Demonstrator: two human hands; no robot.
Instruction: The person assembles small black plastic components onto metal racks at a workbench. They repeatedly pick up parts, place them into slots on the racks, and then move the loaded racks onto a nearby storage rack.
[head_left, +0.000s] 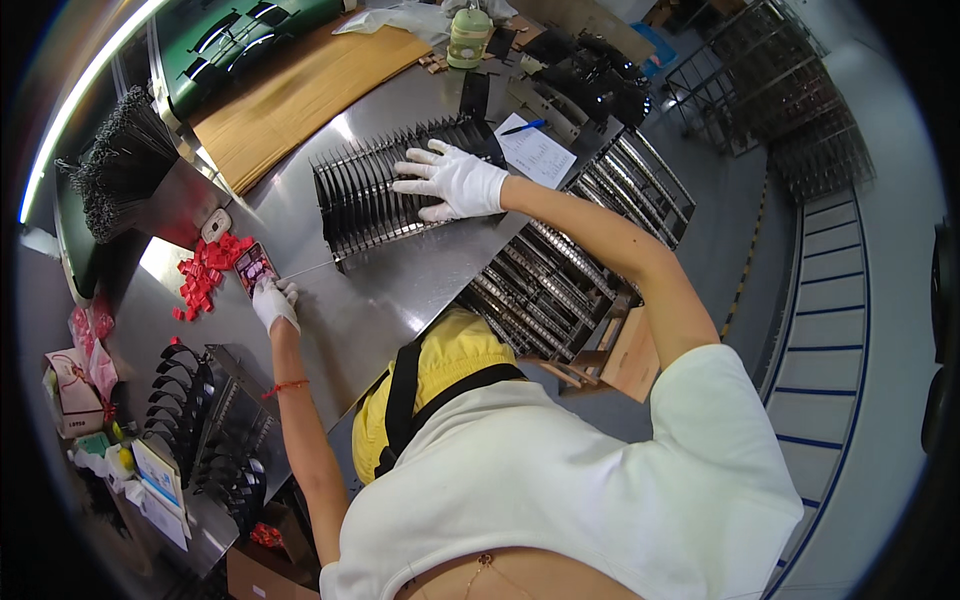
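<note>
My right hand (455,183), in a white glove, lies with fingers spread on a row of black curved slats (370,200) on the metal table. My left hand (275,302), also gloved, has its fingers partly bent over the lower edge of a phone (254,268) with a lit screen, and it grips nothing that I can see. A thin metal rod (312,269) runs from the slat row's near left end toward this hand; whether the fingers touch it I cannot tell. Small red pieces (205,272) lie heaped left of the phone.
A bundle of thin dark rods (125,165) stands in a metal holder at the left. Cardboard (310,100) covers the table's far side. Paper (535,150) with a blue pen (523,127) lies right of the slats. More black curved parts (180,410) stand lower left; metal racks (540,280) adjoin the table.
</note>
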